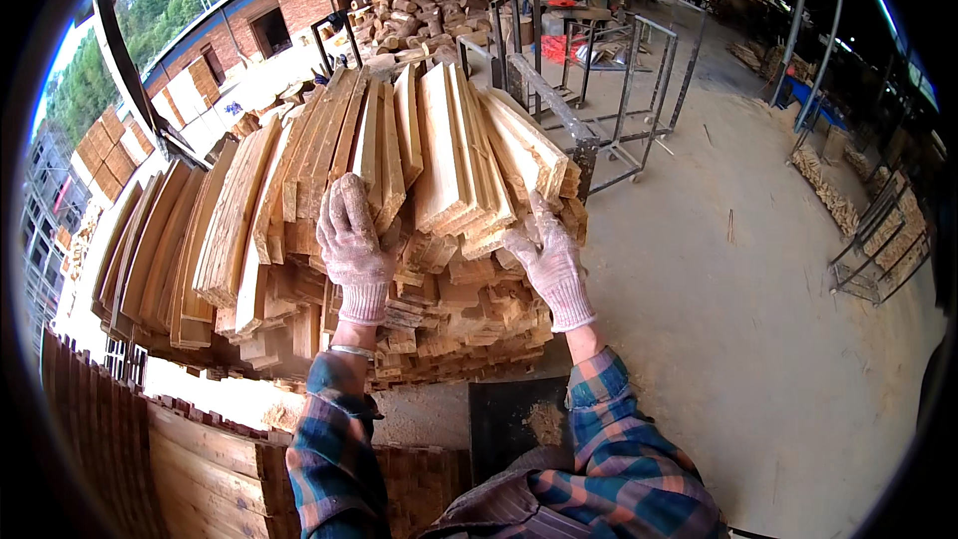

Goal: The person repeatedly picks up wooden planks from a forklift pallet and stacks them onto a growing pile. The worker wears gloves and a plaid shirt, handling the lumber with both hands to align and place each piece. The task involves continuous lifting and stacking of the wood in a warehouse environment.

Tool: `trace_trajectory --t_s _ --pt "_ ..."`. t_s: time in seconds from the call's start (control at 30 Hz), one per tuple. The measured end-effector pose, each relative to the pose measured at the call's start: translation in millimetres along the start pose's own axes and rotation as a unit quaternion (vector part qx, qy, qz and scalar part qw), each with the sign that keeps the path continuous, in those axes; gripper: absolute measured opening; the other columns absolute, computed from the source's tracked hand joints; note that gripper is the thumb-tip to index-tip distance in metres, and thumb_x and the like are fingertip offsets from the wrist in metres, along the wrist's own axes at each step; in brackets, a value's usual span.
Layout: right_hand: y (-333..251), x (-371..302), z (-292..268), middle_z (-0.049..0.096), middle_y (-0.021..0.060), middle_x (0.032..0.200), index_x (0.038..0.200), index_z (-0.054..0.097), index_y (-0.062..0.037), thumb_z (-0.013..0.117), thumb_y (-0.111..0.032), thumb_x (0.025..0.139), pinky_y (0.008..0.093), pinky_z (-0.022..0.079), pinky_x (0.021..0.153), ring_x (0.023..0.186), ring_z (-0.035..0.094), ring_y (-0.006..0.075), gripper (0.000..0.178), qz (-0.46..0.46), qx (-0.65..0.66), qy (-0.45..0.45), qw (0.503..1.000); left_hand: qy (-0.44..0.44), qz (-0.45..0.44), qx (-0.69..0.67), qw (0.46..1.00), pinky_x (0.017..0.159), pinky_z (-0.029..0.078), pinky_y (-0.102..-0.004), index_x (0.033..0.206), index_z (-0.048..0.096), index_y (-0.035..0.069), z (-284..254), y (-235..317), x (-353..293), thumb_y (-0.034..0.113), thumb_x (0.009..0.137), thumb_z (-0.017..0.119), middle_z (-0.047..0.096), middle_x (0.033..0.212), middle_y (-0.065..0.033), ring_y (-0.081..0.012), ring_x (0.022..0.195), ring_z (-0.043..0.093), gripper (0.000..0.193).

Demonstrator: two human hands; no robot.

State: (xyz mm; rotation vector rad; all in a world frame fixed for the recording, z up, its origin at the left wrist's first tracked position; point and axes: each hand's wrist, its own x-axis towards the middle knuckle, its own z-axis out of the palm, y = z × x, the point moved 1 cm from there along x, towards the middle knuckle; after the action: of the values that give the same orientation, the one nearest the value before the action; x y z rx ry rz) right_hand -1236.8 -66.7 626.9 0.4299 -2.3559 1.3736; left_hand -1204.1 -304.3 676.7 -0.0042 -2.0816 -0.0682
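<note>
A large stack of pale wooden boards [439, 160] rises in front of me, its upper boards leaning in a fanned row with their cut ends toward me. My left hand [354, 245], in a dusty pinkish-white knit glove, rests against board ends near the middle; its fingers extend upward and the thumb stands apart. On the right, my right hand [550, 265], gloved alike, touches the lower ends of the right-hand boards with its fingers spread. Between the two hands lies a group of light boards [454, 185]. The contact under the fingertips is partly hidden.
Dark metal rack frames [624, 105] stand beyond the stack to the right. Concrete floor [738, 339] stretches along the right side. Below left is a wooden stack [205, 459]. Cut logs [429, 15] are heaped behind, and a rack of wood pieces [888, 240] stands far right.
</note>
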Motion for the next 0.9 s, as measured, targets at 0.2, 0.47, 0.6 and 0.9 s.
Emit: trace_trajectory --t_s 0.2,0.47,0.6,0.9 --pt "-28.1 8.3 35.5 0.057 0.0239 0.109 0.147 0.033 -0.0142 0.064 -0.068 0.075 0.0425 0.05 0.071 0.089 0.06 0.0312 0.095 -0.08 -0.066 0.142 0.984 0.003 -0.002 -0.006 1.0 0.105 0.033 -0.0494 0.143 0.034 0.005 5.0 3.5 2.1 0.024 0.07 0.075 0.043 0.138 -0.0174 -0.0386 0.127 0.041 0.086" --pt "-98.9 96.4 -10.1 0.064 0.0206 0.101 0.146 0.032 -0.0105 0.059 -0.067 0.079 0.0445 0.053 0.068 0.097 0.063 0.0325 0.092 0.007 -0.279 -0.239 0.93 0.015 0.013 -0.001 1.0 0.104 0.033 -0.0513 0.143 0.035 0.005 15.5 4.6 -3.5 0.028 0.072 0.071 0.043 0.138 -0.017 -0.0385 0.128 0.041 0.083" --pt "-90.8 130.7 25.9 0.066 0.0128 0.074 0.13 0.037 0.0161 0.041 -0.037 0.1 0.0272 0.053 0.062 0.066 0.064 0.0198 0.061 -0.139 -0.281 -0.207 0.927 0.046 0.012 0.004 0.999 0.105 0.033 -0.0512 0.142 0.036 0.006 12.5 -10.3 -2.5 0.03 0.071 0.073 0.043 0.138 -0.0165 -0.0395 0.127 0.041 0.083" --pt "-6.4 207.0 62.5 0.067 0.0158 0.109 0.14 0.032 0.0054 0.056 -0.031 0.094 0.0303 0.052 0.085 0.102 0.066 0.0247 0.063 0.016 -0.106 -0.236 0.966 -0.049 -0.004 -0.065 0.997 0.111 0.03 -0.0463 0.145 0.033 0.014 6.1 19.4 9.8 0.03 0.066 0.076 0.041 0.138 -0.0139 -0.0337 0.132 0.037 0.091"
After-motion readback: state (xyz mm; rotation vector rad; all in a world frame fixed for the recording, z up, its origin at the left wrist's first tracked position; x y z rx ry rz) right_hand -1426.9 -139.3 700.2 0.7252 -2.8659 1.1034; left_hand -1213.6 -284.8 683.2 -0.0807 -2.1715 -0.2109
